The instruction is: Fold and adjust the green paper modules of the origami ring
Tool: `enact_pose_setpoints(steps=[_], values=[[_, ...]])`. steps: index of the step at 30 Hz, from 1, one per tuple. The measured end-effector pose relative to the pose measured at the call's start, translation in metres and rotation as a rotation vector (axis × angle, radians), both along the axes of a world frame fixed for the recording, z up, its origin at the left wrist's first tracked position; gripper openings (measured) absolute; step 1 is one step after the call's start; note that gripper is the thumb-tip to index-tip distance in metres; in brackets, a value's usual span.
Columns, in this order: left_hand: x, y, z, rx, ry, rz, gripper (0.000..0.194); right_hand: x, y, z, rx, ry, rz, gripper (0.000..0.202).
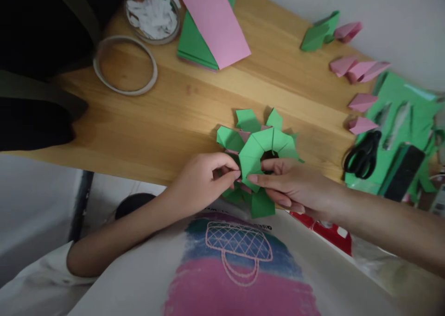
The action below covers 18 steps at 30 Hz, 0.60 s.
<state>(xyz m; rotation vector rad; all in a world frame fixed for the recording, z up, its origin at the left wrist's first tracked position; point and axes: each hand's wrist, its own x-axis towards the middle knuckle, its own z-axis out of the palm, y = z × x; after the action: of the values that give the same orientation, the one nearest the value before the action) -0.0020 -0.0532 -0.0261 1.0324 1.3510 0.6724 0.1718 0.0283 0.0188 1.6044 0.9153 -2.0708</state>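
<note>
A green folded-paper ring (252, 153) with petal-like flaps and bits of pink paper lies between my hands at the table's front edge. My right hand (285, 181) pinches the ring's lower part, thumb on top and fingers passing through and under it. At the ring's left side, my left hand (205, 181) has thumb and forefinger pressed together against its edge; whatever lies between those fingertips is too small to make out.
On the wooden table (181, 102) are a tape roll (153, 77), a bowl of white paper strips (153, 16), pink (215, 23) and green sheets, folded pink pieces (362, 102), black scissors (363, 156) and a dark block (402, 170). Dark fabric covers the left.
</note>
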Motion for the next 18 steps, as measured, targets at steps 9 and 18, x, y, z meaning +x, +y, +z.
enact_pose_setpoints(steps=[9,18], values=[[-0.0011,-0.0033,0.002,-0.028,0.013,0.013,0.014,0.0014,-0.0064,-0.0035,-0.009,0.084,-0.068,0.022],[-0.0019,0.0056,-0.0034,-0.089,-0.076,0.074,0.011,0.0013,-0.0111,-0.0039,0.001,0.123,-0.131,0.033]])
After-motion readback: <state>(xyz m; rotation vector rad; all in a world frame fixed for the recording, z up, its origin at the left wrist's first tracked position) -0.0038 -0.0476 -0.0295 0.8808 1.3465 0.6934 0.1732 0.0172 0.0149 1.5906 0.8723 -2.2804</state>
